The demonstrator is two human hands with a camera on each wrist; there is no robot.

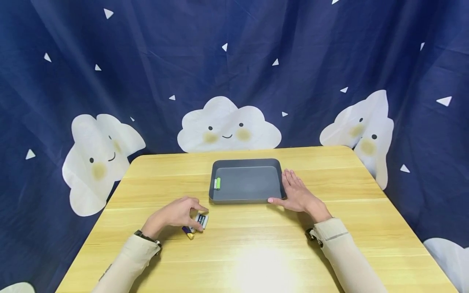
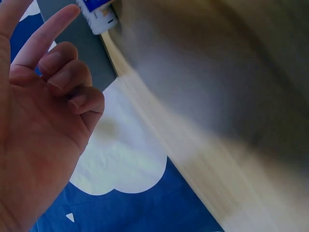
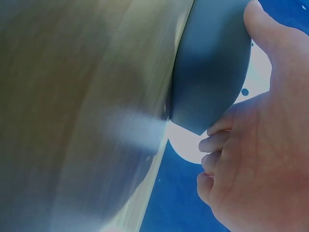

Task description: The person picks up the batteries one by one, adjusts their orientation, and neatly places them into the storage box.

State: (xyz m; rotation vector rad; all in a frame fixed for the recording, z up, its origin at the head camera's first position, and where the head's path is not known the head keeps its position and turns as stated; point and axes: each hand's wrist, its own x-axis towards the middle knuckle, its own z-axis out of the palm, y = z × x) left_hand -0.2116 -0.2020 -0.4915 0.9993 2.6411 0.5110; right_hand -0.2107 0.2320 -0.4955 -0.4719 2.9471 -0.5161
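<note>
In the head view my left hand [image 1: 179, 212] is over a small cluster of batteries on the table, left of the tray. Its thumb and index finger stand apart at the two ends of white and black batteries [image 1: 202, 220]. A purple and gold battery [image 1: 188, 232] lies just below them. The left wrist view shows the index fingertip close by a white battery [image 2: 100, 20], the other fingers curled. My right hand [image 1: 298, 195] rests with spread fingers along the right side of a dark grey tray [image 1: 249, 201], thumb at its front corner.
Inside the tray, near its left wall, lie a green battery [image 1: 218, 183] and a white battery [image 1: 215, 184] side by side. The wooden table [image 1: 205, 260] ends at a blue curtain [image 1: 234, 73] printed with clouds.
</note>
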